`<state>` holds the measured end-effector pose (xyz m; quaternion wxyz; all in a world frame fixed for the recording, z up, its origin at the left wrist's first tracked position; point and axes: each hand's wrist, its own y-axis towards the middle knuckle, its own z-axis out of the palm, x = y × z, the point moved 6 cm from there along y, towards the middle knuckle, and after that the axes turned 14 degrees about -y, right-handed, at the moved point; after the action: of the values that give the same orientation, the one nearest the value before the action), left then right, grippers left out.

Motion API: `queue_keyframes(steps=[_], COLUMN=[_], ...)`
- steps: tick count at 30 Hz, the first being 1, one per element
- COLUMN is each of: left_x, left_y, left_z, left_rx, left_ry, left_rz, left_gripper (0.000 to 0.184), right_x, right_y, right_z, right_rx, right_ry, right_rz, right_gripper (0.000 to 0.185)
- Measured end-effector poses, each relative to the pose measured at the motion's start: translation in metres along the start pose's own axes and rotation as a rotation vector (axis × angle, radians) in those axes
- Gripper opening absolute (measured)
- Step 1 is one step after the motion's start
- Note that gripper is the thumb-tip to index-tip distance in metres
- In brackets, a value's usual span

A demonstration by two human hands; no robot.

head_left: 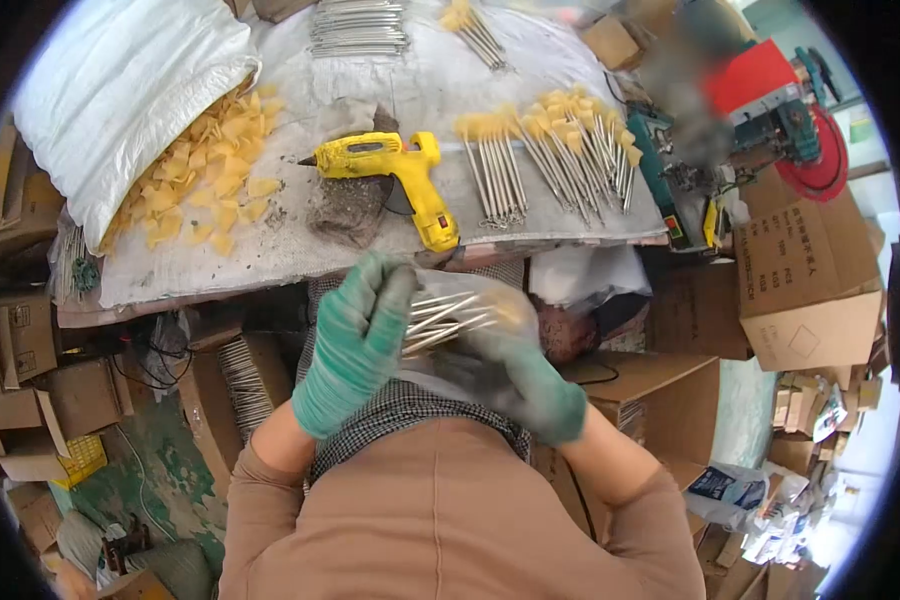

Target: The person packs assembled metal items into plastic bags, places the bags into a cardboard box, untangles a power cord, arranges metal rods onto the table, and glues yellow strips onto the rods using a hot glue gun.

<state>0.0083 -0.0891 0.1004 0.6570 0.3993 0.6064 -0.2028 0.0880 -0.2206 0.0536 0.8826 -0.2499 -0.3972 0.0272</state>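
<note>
Both my hands wear green gloves and meet in front of my lap, below the table edge. My left hand (363, 335) has its fingers curled at the left end of a bundle of metal rods (445, 322) and a clear plastic bag (425, 375). My right hand (530, 375), blurred by motion, is at the right end of the bundle, near its yellow tips; its fingers are smeared. Above them on the table lies a yellow glue gun (395, 172), partly over a brown cloth (345, 218). More yellow-tipped rods (570, 150) lie to its right.
A white sack (135, 90) spills yellow pieces (205, 175) onto the table (160, 278) at left. Bare rods (358, 28) lie at the back. A machine with a red wheel (815, 150) stands at right, above a cardboard box (805, 275). Open boxes (660, 390) flank my legs.
</note>
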Motion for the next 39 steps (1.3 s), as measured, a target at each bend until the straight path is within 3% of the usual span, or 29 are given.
queue_keyframes(steps=[2,3,4,5,6,8,9,11,12,14,15,16,17,18,21,23,27,28,30,31,32,33,35,37,39], left_x=[0.008,0.018,0.014,0.014,0.016,0.035,0.034,0.037,0.039,0.048,0.053,0.051,0.044,0.043,0.055,0.055,0.045,0.044,0.059,0.074,0.062,0.044,0.047,0.045,0.079], left_y=[0.010,0.011,0.011,0.013,0.018,0.022,0.028,0.032,0.039,0.040,0.039,0.047,0.053,0.054,0.059,0.069,0.080,0.082,0.069,0.061,0.072,0.070,0.064,0.064,0.064], left_z=[-0.009,-0.010,-0.010,-0.009,-0.009,-0.016,-0.014,-0.011,-0.010,-0.008,-0.007,-0.009,-0.010,-0.010,-0.020,-0.021,-0.017,-0.017,-0.016,-0.018,-0.025,-0.016,-0.010,-0.006,-0.011], left_rx=[-0.051,-0.028,-0.053,-0.079,-0.072,-0.041,-0.087,-0.016,0.002,0.021,0.118,0.089,0.060,0.125,0.025,0.017,-0.053,-0.047,-0.105,-0.101,0.025,0.150,0.060,0.058,-0.033], left_ry=[0.000,-0.012,0.137,0.290,0.386,-0.138,-0.337,-0.383,-0.264,-0.306,-0.150,-0.192,-0.234,-0.106,-0.147,-0.156,-0.213,-0.218,-0.432,-0.451,-0.008,0.424,0.590,0.628,0.243], left_rz=[0.028,-0.033,0.164,0.363,0.537,-0.297,-0.432,-0.557,-0.333,-0.432,-0.271,-0.367,-0.463,-0.430,-0.537,-0.530,-0.540,-0.542,-0.797,-0.781,-0.275,0.223,0.417,0.443,0.180], left_gripper=[0.007,0.007,0.006,0.005,0.008,0.015,0.017,0.018,0.019,0.018,0.018,0.017,0.017,0.017,0.016,0.016,0.016,0.016,0.017,0.015,0.021,0.030,0.043,0.044,0.041], right_x=[0.005,0.024,0.052,0.084,0.126,0.191,0.214,0.248,0.260,0.290,0.302,0.312,0.322,0.326,0.341,0.349,0.335,0.336,0.333,0.337,0.331,0.320,0.304,0.274,0.227], right_y=[-0.011,-0.018,-0.025,-0.023,-0.017,0.017,0.052,0.146,0.201,0.293,0.326,0.354,0.379,0.403,0.427,0.414,0.420,0.409,0.391,0.379,0.361,0.320,0.234,0.158,0.104], right_z=[-0.028,-0.031,-0.028,-0.023,-0.017,-0.026,-0.036,-0.081,-0.113,-0.154,-0.166,-0.176,-0.184,-0.195,-0.192,-0.178,-0.203,-0.198,-0.197,-0.190,-0.187,-0.159,-0.089,-0.019,0.017], right_rx=[-0.020,-0.026,-0.036,-0.008,-0.096,-0.304,-0.306,-0.378,-0.452,-0.790,-0.806,-0.825,-0.843,-0.873,-0.897,-1.006,-0.987,-1.019,-1.043,-0.827,-0.585,-0.351,-0.022,0.132,0.370], right_ry=[-0.612,-0.840,-1.071,-1.047,-1.003,-1.002,-1.051,-1.234,-1.367,-2.005,-2.045,-2.075,-2.067,-2.087,-2.041,-1.979,-1.901,-1.853,-1.805,-1.489,-1.118,-0.698,-0.391,-0.298,-0.522], right_rz=[-0.087,-0.014,0.052,0.080,-0.028,-0.324,-0.430,-0.560,-0.583,-0.414,-0.308,-0.200,-0.233,-0.184,-0.136,-0.100,-0.073,-0.185,-0.279,-0.723,-1.088,-0.916,-0.880,-0.847,-1.064], right_gripper=[0.053,0.052,0.050,0.040,0.035,0.028,0.031,0.043,0.052,0.081,0.090,0.099,0.099,0.096,0.090,0.065,0.052,0.044,0.037,0.033,0.029,0.019,0.024,0.026,0.023])
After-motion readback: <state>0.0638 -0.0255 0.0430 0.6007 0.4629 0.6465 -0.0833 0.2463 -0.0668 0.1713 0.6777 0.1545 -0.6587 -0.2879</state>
